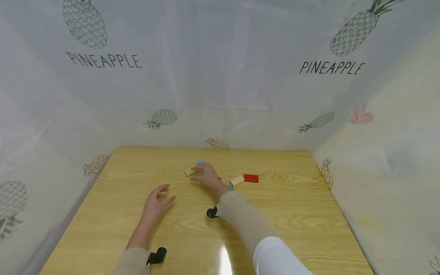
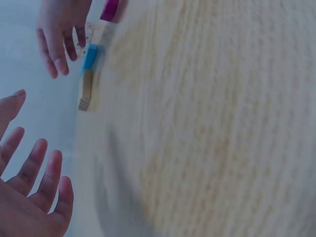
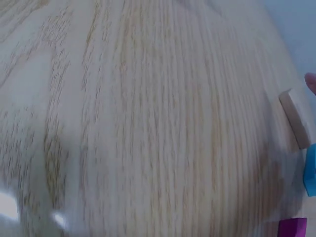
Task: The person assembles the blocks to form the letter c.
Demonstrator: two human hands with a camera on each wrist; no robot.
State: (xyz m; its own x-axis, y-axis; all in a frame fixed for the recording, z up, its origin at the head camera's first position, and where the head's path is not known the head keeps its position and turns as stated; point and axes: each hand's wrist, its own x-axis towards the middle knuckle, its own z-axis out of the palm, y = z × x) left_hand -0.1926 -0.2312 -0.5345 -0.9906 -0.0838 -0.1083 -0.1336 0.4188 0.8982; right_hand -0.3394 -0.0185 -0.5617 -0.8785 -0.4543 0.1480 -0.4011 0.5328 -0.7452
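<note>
My right hand (image 1: 207, 178) hovers at the far middle of the table beside a plain wooden block (image 1: 190, 171) and a blue block (image 1: 201, 162). Its fingers (image 2: 57, 47) point down loosely in the left wrist view, with nothing held. There, the plain block (image 2: 86, 90) and blue block (image 2: 90, 57) lie end to end. A magenta block (image 2: 109, 10) is farther along; in the right wrist view this purple-looking block (image 3: 292, 227) sits at the lower right corner. My left hand (image 1: 155, 204) floats nearer me on the left, fingers spread and slightly bent, holding nothing.
Right of my right hand lie another plain block (image 1: 237, 180), a red block (image 1: 251, 178) and a second blue block (image 1: 230, 187), partly hidden by the forearm. The wooden table (image 1: 295, 214) meets pineapple-print sheeting (image 1: 220, 91) at its back and sides.
</note>
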